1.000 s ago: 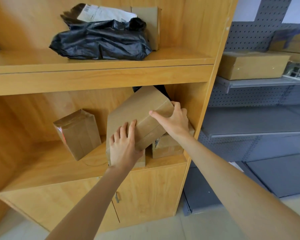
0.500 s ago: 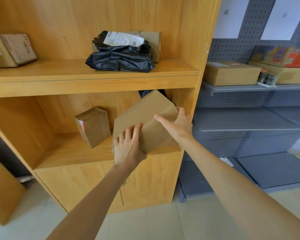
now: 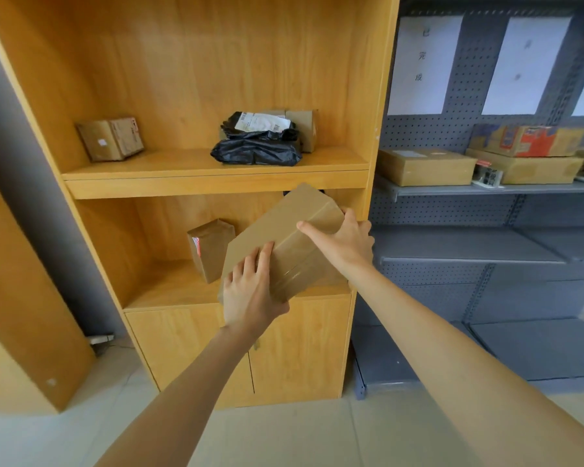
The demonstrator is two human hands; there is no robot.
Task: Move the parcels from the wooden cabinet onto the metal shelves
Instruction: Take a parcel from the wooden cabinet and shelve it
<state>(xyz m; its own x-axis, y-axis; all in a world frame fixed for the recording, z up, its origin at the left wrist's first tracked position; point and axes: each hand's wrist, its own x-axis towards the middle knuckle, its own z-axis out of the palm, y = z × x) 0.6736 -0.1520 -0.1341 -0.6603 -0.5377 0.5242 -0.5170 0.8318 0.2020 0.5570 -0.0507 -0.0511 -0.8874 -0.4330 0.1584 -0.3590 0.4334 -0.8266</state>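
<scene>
Now the cardboard box [image 3: 284, 244] sits tilted and lifted further out of the wooden cabinet [image 3: 216, 183] — at its lower shelf's front edge. Left hand [image 3: 250, 298] and right hand [image 3: 348, 241] grip opposite ends, fingers [image 3: 263, 261] wrapped round it; the metal shelves [image 3: 469, 254] stand just beside.

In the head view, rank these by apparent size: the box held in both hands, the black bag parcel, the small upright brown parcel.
1. Held box, though it is nearest the camera.
2. Black bag parcel.
3. Small upright brown parcel.

A parcel storeroom: boxes on wooden cabinet [image 3: 216, 176] and metal shelves [image 3: 486, 190].
</scene>
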